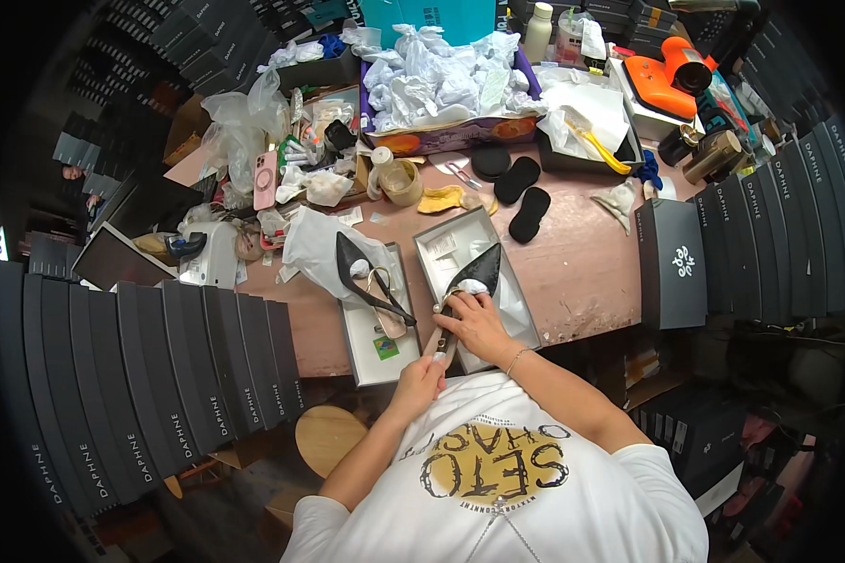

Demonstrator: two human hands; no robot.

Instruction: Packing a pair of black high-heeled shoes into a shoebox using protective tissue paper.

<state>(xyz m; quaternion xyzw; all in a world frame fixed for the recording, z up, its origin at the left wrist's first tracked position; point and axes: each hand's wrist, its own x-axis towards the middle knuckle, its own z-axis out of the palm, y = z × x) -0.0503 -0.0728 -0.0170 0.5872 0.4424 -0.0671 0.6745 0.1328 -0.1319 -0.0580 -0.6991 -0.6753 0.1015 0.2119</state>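
Observation:
A black pointed shoe (482, 266) with a white paper wad in its toe lies over a grey box half (519, 314). My right hand (479, 328) is closed around its middle, by the strap. My left hand (421, 383) grips its heel end, close to my shirt. The matching black shoe (349, 253), also stuffed with paper, leans on white tissue (308, 246) over the other box half (352, 342). A small green card (386, 348) sits inside that half.
Rows of dark shoe boxes flank the table on the left (141, 375) and right (770, 225). At the back stands a purple carton (460, 139) heaped with paper wads. Black pads (530, 214), a pink phone (266, 180) and an orange tape dispenser (659, 86) are around.

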